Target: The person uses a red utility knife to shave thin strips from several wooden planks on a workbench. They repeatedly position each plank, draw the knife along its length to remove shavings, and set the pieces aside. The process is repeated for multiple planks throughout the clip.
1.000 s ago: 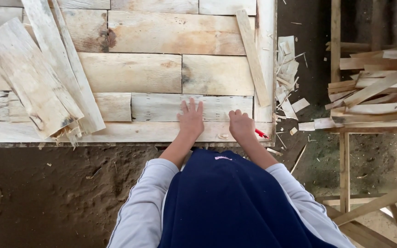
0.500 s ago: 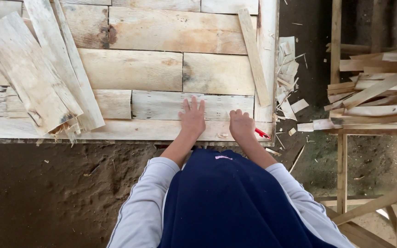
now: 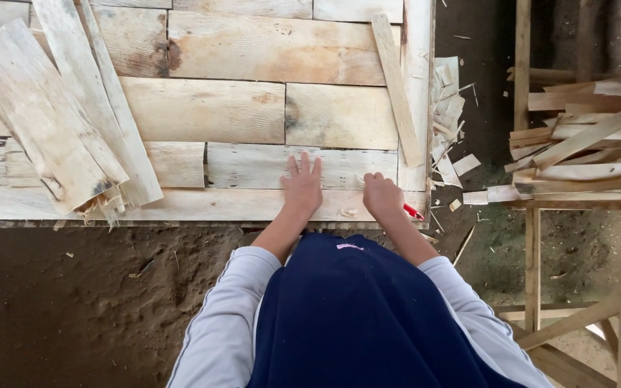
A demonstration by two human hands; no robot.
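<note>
A panel of pale wooden planks (image 3: 253, 108) lies flat below me. My left hand (image 3: 302, 188) rests palm down with fingers spread on the short plank (image 3: 253, 165) near the panel's front edge. Beside it, my right hand (image 3: 382, 195) is closed around a red pencil (image 3: 413, 212), whose end sticks out to the right, and it touches the same plank. A thin loose slat (image 3: 398, 90) lies along the panel's right edge, just beyond my right hand.
Several loose boards (image 3: 59, 122) are piled at an angle on the panel's left side. Offcuts and splinters (image 3: 448, 115) litter the dirt to the right. A wooden frame holding scrap pieces (image 3: 576, 151) stands at the far right. Dark soil (image 3: 73, 302) lies in front.
Both hands stay on the front plank; the view has shifted only slightly.
</note>
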